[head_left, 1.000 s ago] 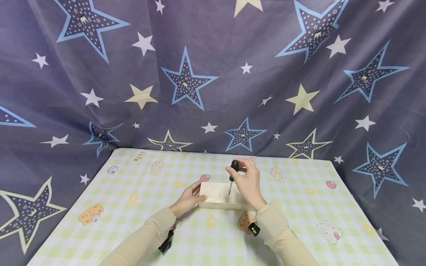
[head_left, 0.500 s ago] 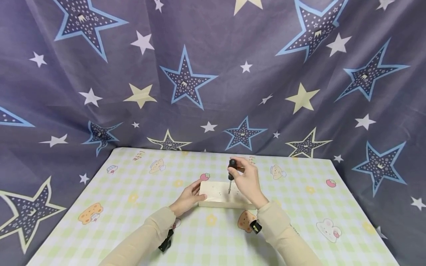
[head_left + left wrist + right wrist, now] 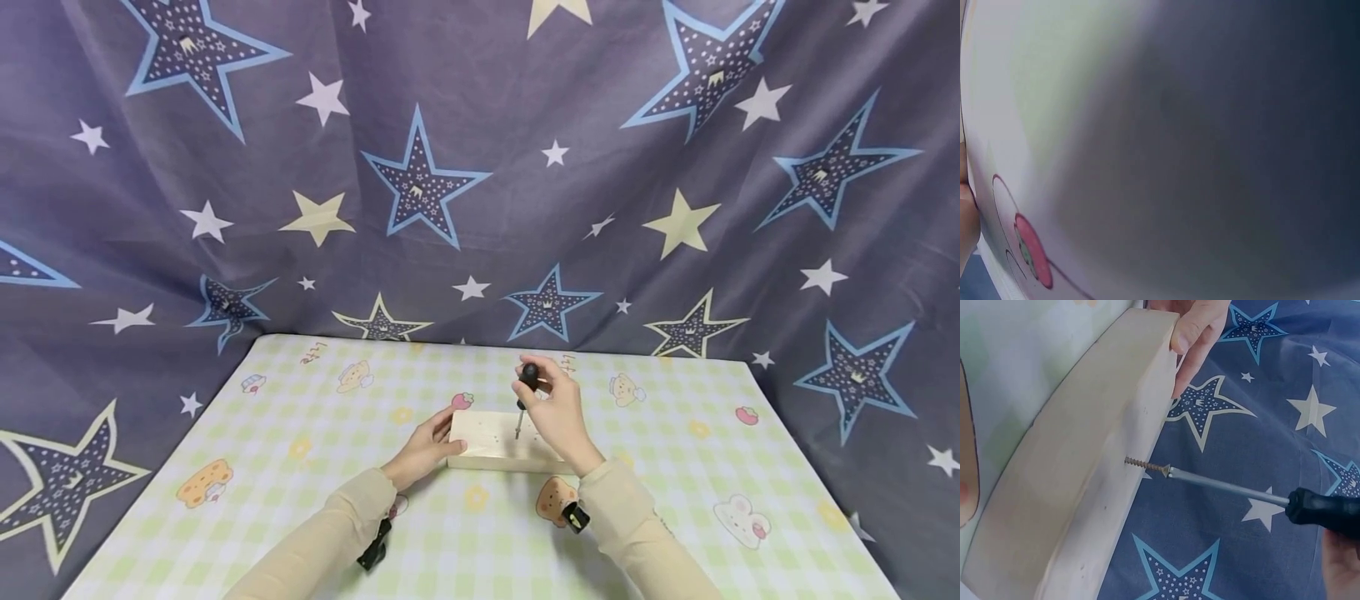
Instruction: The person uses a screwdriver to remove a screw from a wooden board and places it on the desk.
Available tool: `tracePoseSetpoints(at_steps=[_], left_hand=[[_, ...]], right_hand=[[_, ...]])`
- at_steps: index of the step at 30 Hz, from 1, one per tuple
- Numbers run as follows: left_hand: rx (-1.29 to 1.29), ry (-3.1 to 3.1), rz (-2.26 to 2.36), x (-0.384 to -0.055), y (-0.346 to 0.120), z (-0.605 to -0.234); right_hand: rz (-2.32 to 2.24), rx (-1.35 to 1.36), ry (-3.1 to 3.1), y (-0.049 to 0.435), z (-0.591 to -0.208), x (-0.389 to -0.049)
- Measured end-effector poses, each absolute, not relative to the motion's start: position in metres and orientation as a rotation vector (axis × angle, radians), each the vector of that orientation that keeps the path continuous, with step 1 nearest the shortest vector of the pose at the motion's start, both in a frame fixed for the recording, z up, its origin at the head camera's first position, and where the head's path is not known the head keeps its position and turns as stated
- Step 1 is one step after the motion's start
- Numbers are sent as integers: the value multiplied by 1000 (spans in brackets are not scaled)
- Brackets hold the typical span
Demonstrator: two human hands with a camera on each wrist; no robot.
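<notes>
A pale wooden block (image 3: 480, 429) lies on the table, its top marked with several small holes. My left hand (image 3: 422, 450) grips the block's left end, thumb at the near corner and fingers round the far side. My right hand (image 3: 557, 412) holds the black handle of a screwdriver (image 3: 528, 377) above the block. In the right wrist view, the screwdriver's metal shaft (image 3: 1229, 487) meets the head of a screw (image 3: 1147, 465). The screw's point is in the wood, with most of its thread exposed. Only a fingertip edge shows in the left wrist view.
A green-and-white checked cloth (image 3: 300, 517) with cartoon prints covers the table. Behind and at both sides hangs a dark curtain (image 3: 480, 217) patterned with stars. A black wrist device (image 3: 576, 517) sits under the right cuff, another (image 3: 375, 546) under the left.
My right fingers have shifted around the screwdriver handle, which leaned slightly left and then back right. The block and my left hand have stayed in place.
</notes>
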State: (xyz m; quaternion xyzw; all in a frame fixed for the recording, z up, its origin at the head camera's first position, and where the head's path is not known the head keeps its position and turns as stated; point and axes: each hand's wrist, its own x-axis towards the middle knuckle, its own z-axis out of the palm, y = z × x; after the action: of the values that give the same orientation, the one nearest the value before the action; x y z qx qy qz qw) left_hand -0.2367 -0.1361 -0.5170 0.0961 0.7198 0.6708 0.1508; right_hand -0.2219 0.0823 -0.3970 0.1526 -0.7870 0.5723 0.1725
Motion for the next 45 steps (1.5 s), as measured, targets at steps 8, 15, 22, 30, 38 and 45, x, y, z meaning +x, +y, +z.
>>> tracePoseSetpoints(at_steps=[8, 15, 22, 30, 38, 45], left_hand=[[285, 2071, 1924, -236, -135, -517], [250, 2074, 1955, -236, -134, -515], [240, 2069, 1952, -235, -133, -516], [244, 2071, 1951, -237, -134, -515], [238, 2069, 1934, -238, -136, -516], [217, 2060, 1942, -237, -135, -515]], right_hand=[[1543, 333, -2234, 83, -398, -225], [1619, 378, -2263, 86, -385, -221], [1634, 474, -2267, 90, -395, -226], [1746, 549, -2301, 92, -392, -231], [1620, 486, -2275, 86, -395, -231], [1529, 304, -2245, 81, -398, -228]])
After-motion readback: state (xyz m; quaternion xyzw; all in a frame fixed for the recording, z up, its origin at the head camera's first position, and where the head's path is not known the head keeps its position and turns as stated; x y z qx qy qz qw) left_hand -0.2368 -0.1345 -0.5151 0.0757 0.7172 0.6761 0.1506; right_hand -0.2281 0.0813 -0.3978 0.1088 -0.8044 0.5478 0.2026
